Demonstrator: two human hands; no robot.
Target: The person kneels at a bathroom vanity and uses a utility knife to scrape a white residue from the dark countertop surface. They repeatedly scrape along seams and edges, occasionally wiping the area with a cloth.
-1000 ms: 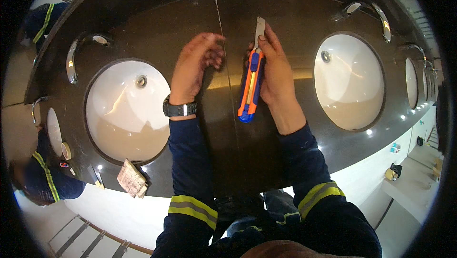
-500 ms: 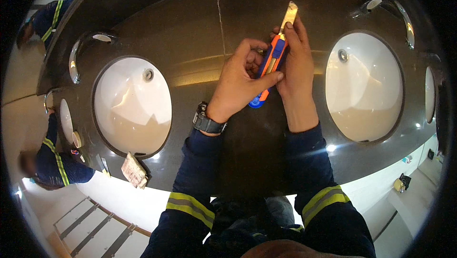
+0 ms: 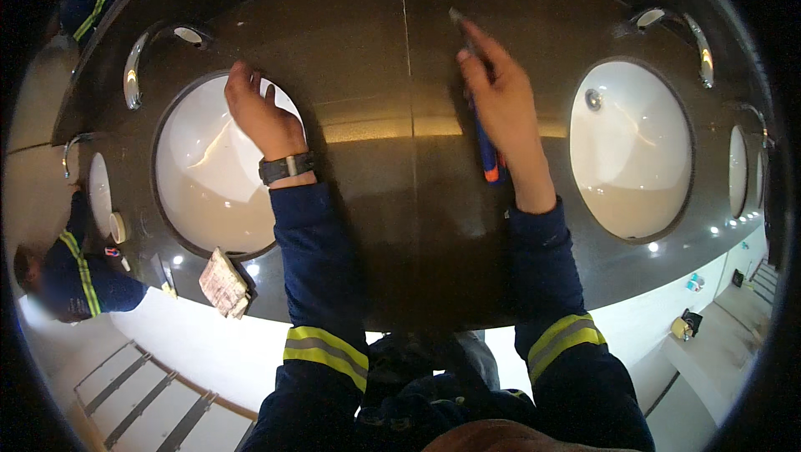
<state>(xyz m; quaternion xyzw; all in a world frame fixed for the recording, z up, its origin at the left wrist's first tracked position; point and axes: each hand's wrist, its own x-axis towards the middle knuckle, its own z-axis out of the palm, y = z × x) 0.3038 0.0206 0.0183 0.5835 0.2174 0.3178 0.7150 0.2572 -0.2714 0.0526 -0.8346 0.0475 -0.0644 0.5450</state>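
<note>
R hand (image 3: pixel 507 102) closed round a blue/orange utility knife (image 3: pixel 486 152), mostly hidden under palm; blade tip (image 3: pixel 455 15) pokes out at the far end, index finger alongside. Knife's over the dark surface (image 3: pixel 392 260), btwn the pale seam (image 3: pixel 406 43) & R basin (image 3: pixel 630 173); can't tell if it touches. L hand (image 3: pixel 265 114) half open, fingers loosely bent, nothing visible in it, above L basin (image 3: pixel 196 193). Stained folded pad (image 3: pixel 224 283) nr front edge, by L basin.
</note>
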